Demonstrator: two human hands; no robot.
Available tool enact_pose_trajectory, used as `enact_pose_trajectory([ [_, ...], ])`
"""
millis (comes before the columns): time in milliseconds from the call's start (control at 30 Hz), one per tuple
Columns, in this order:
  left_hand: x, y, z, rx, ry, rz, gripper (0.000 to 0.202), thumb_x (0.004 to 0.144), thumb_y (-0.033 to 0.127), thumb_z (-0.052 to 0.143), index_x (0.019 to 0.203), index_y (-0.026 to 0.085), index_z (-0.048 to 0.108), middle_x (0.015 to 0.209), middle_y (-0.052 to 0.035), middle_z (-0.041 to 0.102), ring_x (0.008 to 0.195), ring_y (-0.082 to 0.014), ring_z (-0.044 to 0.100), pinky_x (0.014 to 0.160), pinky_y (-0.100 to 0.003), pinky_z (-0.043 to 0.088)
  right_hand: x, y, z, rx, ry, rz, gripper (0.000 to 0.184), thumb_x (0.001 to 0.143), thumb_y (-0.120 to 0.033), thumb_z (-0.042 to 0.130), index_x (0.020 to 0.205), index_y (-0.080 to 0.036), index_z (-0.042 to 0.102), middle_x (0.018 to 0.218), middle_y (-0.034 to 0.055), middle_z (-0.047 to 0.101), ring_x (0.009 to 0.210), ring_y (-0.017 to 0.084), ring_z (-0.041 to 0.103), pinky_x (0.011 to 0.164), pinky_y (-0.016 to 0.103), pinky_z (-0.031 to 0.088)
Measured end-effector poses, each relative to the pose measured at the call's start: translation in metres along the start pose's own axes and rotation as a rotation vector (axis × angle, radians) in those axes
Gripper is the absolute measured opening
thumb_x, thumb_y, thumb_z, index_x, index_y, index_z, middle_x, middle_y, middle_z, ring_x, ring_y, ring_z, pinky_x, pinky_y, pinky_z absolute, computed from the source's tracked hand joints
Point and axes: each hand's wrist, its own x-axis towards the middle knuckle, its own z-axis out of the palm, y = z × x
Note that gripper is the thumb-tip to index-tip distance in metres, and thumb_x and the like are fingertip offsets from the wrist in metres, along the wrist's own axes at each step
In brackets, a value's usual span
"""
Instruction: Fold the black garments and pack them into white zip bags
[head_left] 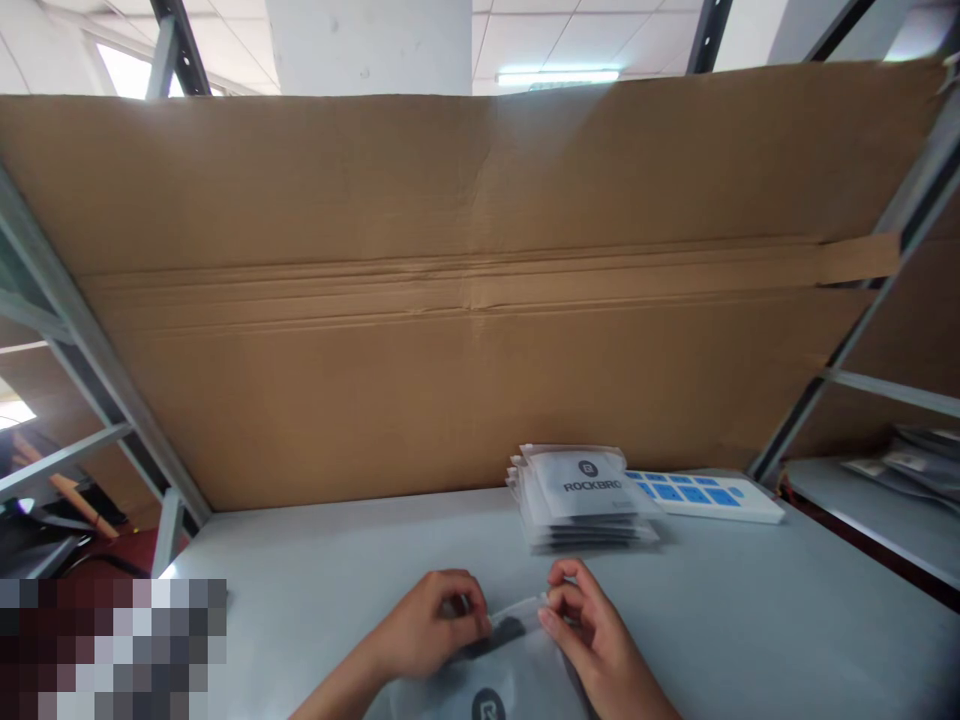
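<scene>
Grip of left hand (pixel 424 630) and grip of right hand (pixel 596 625) are both closed, pinching the top edge of one white plastic bag (pixel 487 695), which lies on the desk (pixel 337 590) in front of a stack of similar ROCKBROS bags (pixel 581 500) and a white box with blue marks (pixel 705 497).

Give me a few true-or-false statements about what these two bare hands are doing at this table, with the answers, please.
1. The left hand and right hand both grip the top of a white plastic pouch printed with a round dark logo. True.
2. The stack of white ROCKBROS pouches lies on the floor. False: it sits on the pale grey table, ahead of the hands.
3. A flat white package printed with blue squares lies to the right of the stack. True.
4. The hands wear gloves. False: they are bare.
</scene>
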Motion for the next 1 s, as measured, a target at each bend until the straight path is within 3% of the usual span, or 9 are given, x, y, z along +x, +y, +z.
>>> enact_pose_trajectory([
  [233,-0.029,-0.021,-0.031,-0.041,0.022,-0.089,0.012,0.068,0.032,0.056,0.067,0.020,0.054,0.070,0.0024,0.056,0.069,-0.0159,0.049,0.066,-0.026,0.038,0.009,0.005,-0.013,-0.027,0.186,-0.001,0.035,0.080,-0.052,0.068,0.096,-0.027,0.051,0.072,-0.0043,0.059,0.067,0.018,0.057,0.063,0.028,0.045],
  [433,-0.044,-0.024,-0.048,0.057,0.013,-0.131,0.014,0.070,0.034,0.054,0.067,0.021,0.052,0.068,0.0032,0.049,0.068,-0.0161,0.043,0.064,-0.026,0.034,0.010,0.009,-0.014,-0.056,0.213,-0.027,0.033,0.080,-0.053,0.068,0.094,-0.026,0.055,0.074,-0.0024,0.060,0.071,0.020,0.060,0.069,0.030,0.049],
  [533,-0.042,-0.019,-0.046,0.104,-0.042,-0.136,0.020,0.076,0.039,0.054,0.070,0.021,0.052,0.065,0.0045,0.044,0.065,-0.0151,0.040,0.061,-0.025,0.031,0.010,0.011,-0.011,-0.077,0.240,-0.047,0.037,0.080,-0.057,0.068,0.095,-0.025,0.058,0.079,0.0003,0.062,0.074,0.021,0.062,0.071,0.030,0.051],
  [700,-0.029,-0.013,-0.031,0.121,-0.134,-0.135,0.025,0.083,0.046,0.054,0.082,0.021,0.059,0.065,0.0050,0.045,0.063,-0.0147,0.041,0.058,-0.024,0.030,0.009,0.012,-0.009,-0.137,0.235,-0.037,0.046,0.080,-0.065,0.065,0.096,-0.022,0.062,0.083,0.0023,0.062,0.060,0.017,0.058,0.057,0.028,0.049],
  [867,-0.024,-0.016,-0.026,0.123,-0.093,-0.109,0.021,0.082,0.040,0.051,0.074,0.021,0.055,0.067,0.0047,0.042,0.065,-0.0147,0.038,0.059,-0.024,0.028,0.009,0.006,-0.008,-0.175,0.174,-0.021,0.046,0.079,-0.065,0.066,0.092,-0.021,0.063,0.079,-0.0001,0.059,0.048,0.012,0.052,0.048,0.026,0.044],
  [1000,-0.024,-0.021,-0.031,0.072,-0.049,-0.095,0.028,0.085,0.048,0.049,0.076,0.021,0.051,0.069,0.0042,0.042,0.067,-0.0152,0.037,0.061,-0.025,0.030,0.009,0.005,-0.007,-0.101,0.121,0.043,0.048,0.078,-0.063,0.067,0.105,-0.025,0.058,0.075,-0.0039,0.059,0.045,0.011,0.051,0.041,0.023,0.038],
])
